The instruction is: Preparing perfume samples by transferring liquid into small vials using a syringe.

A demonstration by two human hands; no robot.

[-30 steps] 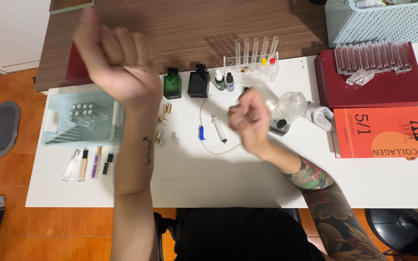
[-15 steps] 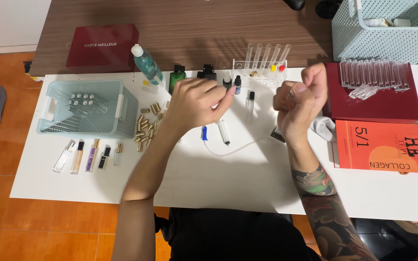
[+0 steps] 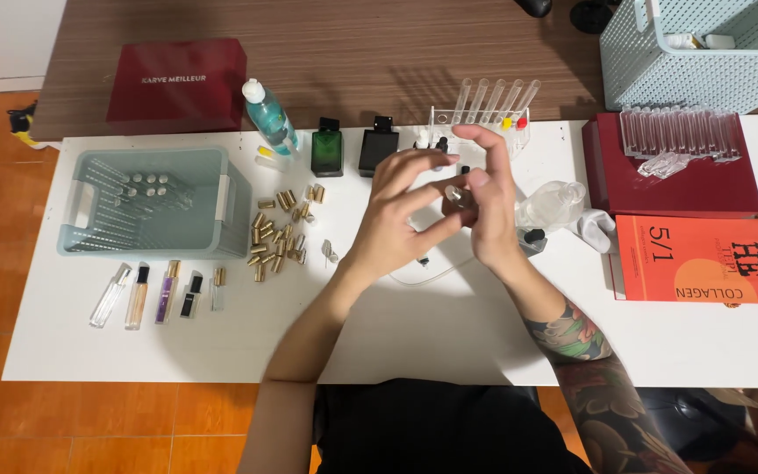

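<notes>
Both hands meet above the middle of the white bench (image 3: 449, 333). A small vial with a silver cap (image 3: 458, 197) sits between them, raised off the surface. Its cap end faces the camera; the body is hidden behind the fingers, so its long axis cannot be determined.

The left hand (image 3: 401, 211) reaches in from lower left, forearm angled up and right, fingers curled with tips pinched on the vial. The right hand (image 3: 489, 206) stands nearly upright, palm facing left, thumb and fingers closed against the same vial, index finger raised.

Just behind the hands stand a test-tube rack (image 3: 484, 114), a green square bottle (image 3: 327, 147) and a black square bottle (image 3: 377, 146). Loose gold caps (image 3: 278, 233) lie to the left, beside a pale green basket (image 3: 155, 250).
</notes>
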